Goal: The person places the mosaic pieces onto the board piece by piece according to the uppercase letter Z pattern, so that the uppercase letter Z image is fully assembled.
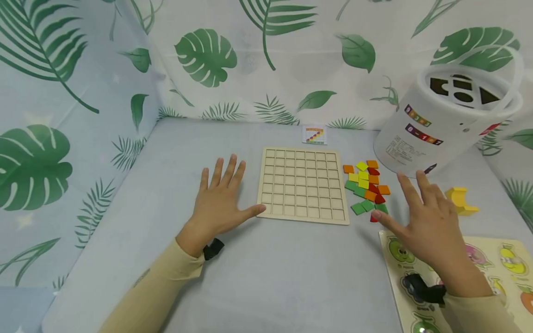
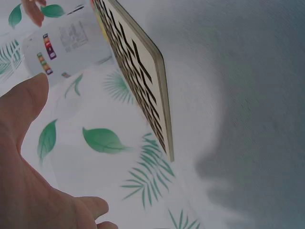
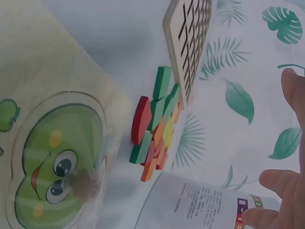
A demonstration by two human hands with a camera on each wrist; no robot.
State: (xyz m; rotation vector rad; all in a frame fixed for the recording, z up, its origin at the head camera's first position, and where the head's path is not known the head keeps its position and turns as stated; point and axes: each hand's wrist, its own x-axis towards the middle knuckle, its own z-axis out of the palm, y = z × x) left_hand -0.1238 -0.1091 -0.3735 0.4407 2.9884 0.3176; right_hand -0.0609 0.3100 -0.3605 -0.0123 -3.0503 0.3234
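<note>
Hands and puzzle materials on a pale surface [image 1: 291, 268]; clock positions are taken from the grid board. The left hand [image 1: 220, 199] lies at 9 o'clock, its fingers spread and released; the thumb overlaps the board's lower-left edge in the head view, though contact cannot be told. A black strap [image 1: 213, 249] shows at its wrist. Next comes one wooden grid board [image 1: 301, 185], with seven columns of square cells. At 12 o'clock, just beyond its far edge, is one pattern card [image 1: 314, 134] with orange, red, yellow and green rows; any print is too small to read. At 3 o'clock, just beside the board, lies a cluster of coloured pieces [image 1: 363, 183], about eighteen: five orange, four yellow, five green, four red. The right hand [image 1: 433, 226], between 3 and 4 o'clock, is likewise released, fingers extended, the thumb pointing toward the pieces. At 2 o'clock stands one white bucket [image 1: 445, 125] with a cut-out lid; one printed strip reads "8-1", while the smaller text is illegible. At 4 o'clock, partly beneath the right forearm, is one fruit puzzle board [image 1: 495, 247]. One yellow block [image 1: 459, 202] sits at 3 o'clock, beyond the right hand.
</note>
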